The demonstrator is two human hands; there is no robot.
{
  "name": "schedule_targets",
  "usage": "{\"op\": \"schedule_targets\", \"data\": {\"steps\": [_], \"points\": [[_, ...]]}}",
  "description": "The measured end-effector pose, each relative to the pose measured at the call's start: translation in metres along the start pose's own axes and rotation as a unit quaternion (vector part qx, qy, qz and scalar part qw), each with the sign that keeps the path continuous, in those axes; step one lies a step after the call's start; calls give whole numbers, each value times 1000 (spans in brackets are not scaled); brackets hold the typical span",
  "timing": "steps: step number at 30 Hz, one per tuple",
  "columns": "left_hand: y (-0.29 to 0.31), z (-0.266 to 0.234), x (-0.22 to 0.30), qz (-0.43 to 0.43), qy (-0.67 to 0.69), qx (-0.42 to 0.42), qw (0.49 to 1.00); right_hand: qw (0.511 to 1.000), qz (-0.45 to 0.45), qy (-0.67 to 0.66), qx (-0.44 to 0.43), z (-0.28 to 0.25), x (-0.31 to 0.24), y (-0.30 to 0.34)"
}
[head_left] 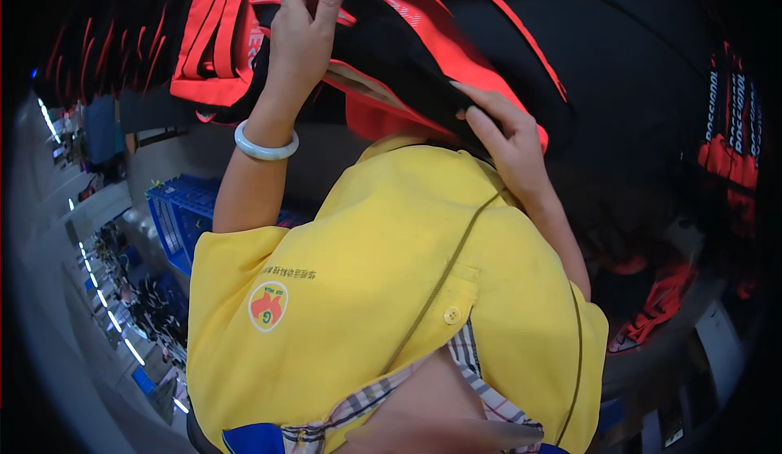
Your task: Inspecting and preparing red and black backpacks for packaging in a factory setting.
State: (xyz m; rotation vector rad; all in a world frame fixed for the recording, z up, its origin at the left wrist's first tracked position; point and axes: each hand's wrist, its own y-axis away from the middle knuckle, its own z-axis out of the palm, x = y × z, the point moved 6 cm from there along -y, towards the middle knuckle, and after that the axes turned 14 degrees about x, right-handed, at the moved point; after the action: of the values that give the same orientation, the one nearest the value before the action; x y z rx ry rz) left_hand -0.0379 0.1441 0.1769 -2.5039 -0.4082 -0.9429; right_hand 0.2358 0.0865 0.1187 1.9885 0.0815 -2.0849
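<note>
Red-and-black fabric piece (383, 42) at the top centre, spread beneath two bare hands, close to the wearer's yellow shirt (358, 226).
Smooth red panels flank a soft black band; one long edge gapes, showing beige inside. The left hand (303, 42) holds thumb and forefinger nearly together; the right hand (509, 132) lays slightly parted fingers along the black edge. Whether either pinches cloth, I cannot tell. A dark surface (627, 71) stretches rightward, past a curved red edge.
</note>
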Motion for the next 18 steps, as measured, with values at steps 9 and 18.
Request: {"op": "schedule_targets", "data": {"steps": [9,18], "points": [[54,27,-17,-244,260,-134,925,982,-111,141,52,-37,10,23],[73,29,-40,-333,333,-141,871,947,-146,266,102,-68,31,29]]}}
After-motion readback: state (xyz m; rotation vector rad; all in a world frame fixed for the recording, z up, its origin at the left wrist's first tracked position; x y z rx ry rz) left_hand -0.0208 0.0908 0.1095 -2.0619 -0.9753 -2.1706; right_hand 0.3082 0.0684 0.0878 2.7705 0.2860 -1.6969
